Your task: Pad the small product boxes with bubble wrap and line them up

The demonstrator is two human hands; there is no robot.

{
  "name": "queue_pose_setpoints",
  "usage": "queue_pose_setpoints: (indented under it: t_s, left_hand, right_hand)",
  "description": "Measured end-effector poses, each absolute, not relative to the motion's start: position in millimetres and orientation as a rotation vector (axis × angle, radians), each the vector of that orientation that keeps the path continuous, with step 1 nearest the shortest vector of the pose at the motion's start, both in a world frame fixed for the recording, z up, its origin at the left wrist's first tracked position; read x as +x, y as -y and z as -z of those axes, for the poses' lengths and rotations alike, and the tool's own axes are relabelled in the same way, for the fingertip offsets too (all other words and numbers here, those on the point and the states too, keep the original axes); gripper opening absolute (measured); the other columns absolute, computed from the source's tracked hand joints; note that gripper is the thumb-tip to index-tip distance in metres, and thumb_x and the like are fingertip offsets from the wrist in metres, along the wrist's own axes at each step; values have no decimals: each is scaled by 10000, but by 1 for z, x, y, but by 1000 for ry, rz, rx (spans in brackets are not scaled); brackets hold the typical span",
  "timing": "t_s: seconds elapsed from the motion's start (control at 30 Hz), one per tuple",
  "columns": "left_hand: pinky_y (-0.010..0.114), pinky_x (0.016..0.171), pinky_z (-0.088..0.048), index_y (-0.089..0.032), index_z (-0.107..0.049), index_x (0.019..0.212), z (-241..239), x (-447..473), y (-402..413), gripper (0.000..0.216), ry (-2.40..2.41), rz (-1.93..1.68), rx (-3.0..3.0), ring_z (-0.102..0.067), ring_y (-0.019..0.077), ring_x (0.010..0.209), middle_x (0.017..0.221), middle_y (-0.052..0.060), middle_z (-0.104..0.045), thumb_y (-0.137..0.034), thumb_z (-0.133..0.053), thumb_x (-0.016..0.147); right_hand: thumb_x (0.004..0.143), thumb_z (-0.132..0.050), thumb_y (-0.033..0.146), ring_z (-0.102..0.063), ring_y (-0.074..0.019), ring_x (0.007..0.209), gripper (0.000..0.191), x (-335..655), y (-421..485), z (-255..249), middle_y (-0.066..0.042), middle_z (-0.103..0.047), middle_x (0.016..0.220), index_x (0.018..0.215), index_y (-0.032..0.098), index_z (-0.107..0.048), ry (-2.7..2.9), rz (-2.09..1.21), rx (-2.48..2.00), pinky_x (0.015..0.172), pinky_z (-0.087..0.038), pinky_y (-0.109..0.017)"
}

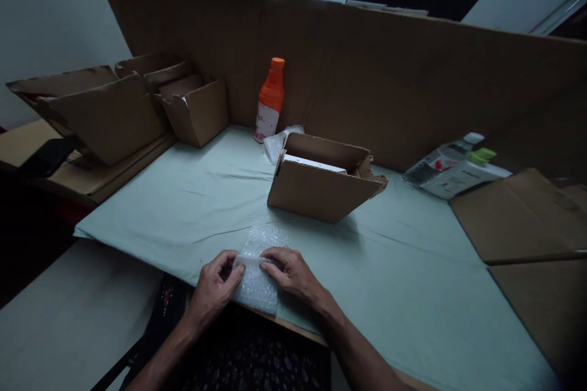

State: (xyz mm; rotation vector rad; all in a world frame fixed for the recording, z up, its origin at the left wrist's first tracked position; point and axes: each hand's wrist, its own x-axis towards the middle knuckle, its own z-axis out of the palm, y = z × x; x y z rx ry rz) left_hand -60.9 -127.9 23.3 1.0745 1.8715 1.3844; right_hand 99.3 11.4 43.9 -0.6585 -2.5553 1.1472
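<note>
A piece of clear bubble wrap (257,290) lies at the front edge of the cloth-covered table, with a raised fold across its middle. My left hand (215,281) pinches the left end of that fold between thumb and fingers. On the right end, my right hand (288,272) grips the same fold in a like pinch. Whether anything lies inside the bubble wrap I cannot tell. Beyond my hands stands an open cardboard box (316,192) with a flat white item (314,163) showing inside it.
An orange bottle (270,101) stands at the back beside more crumpled bubble wrap (275,145). Several open cardboard boxes (110,116) are at the left. A clear plastic bottle (443,162) leans at the back right, near folded cardboard (518,220). A tall cardboard panel (413,73) walls the back.
</note>
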Motion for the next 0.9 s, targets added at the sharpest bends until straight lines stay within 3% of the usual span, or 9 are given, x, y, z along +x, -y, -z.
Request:
queue_pose_setpoints:
  t_s: [0.2, 0.4, 0.6, 0.7, 0.8, 0.9]
  left_hand:
    - [287, 743, -506, -184, -705, 924, -34, -64, 134, 195, -1755, -1297, 1112, -652, 202, 813, 862, 44, -715, -329, -612, 832]
    - [338, 879, -510, -212, -739, 982, -47, -62, 135, 210, -1694, -1266, 1378, -665, 232, 981, 1029, 74, -734, -253, -642, 800]
    - [276, 671, -499, -202, -679, 790, -54, -65, 132, 166, -1712, -1134, 1428, -654, 179, 749, 774, 24, -701, -284, -566, 881]
    - [269, 647, -495, -199, -651, 788, -59, -70, 122, 150, -1755, -1134, 1537, -643, 167, 727, 763, 11, -685, -244, -555, 893]
    - [308, 775, -530, -202, -648, 885, -75, -77, 105, 112, -1776, -1323, 1750, -669, 185, 881, 907, 34, -718, -136, -558, 872]
    - [368, 929, -511, -209, -623, 967, -97, -82, 89, 238, -1822, -1588, 1936, -631, 211, 1094, 1106, 68, -693, -30, -581, 816]
  right_hand:
    - [915, -610, 311, -692, -184, 800, 165, 102, -12, -62, -43, -761, 881, 927, 195, -727, 2332, -1345, -664, 745, -515, -279]
    - [922, -632, 314, -682, -164, 749, 147, 113, -4, -98, -30, -746, 823, 914, 207, -733, 2244, -1326, -601, 680, -520, -258]
    - [914, -664, 290, -675, -153, 693, 113, 124, -12, -123, -30, -745, 805, 916, 207, -741, 2180, -1148, -579, 613, -524, -249]
    - [904, -685, 239, -668, -137, 676, 65, 124, -19, -132, -18, -743, 788, 908, 196, -734, 2124, -1045, -538, 615, -527, -238]
    - [906, -670, 155, -668, -138, 705, 77, 125, -17, -147, -20, -742, 820, 939, 200, -722, 2084, -991, -422, 638, -533, -250]
    - [904, -641, 85, -677, -162, 783, 191, 129, -9, -167, -33, -740, 869, 1040, 205, -703, 2080, -922, -245, 715, -537, -305]
